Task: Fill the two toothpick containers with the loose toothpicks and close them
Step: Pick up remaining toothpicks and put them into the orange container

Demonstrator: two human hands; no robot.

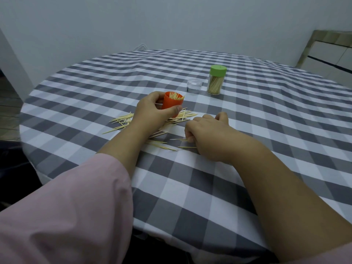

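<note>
My left hand (152, 109) grips an open orange container (172, 102), tilted a little, with toothpick tips sticking out of its top. Loose toothpicks (122, 121) lie scattered on the checked cloth around and under that hand. My right hand (205, 134) rests on the cloth with curled fingers pinching a toothpick or two at its left side. Farther back stands a clear container with a green lid (216, 80), shut and full of toothpicks. A clear cap (194, 85) sits just left of it.
The round table (266, 149) carries a grey and white checked cloth. A white wall runs behind it and a cabinet (331, 52) stands at the far right. The table's near edge drops off just before my sleeves.
</note>
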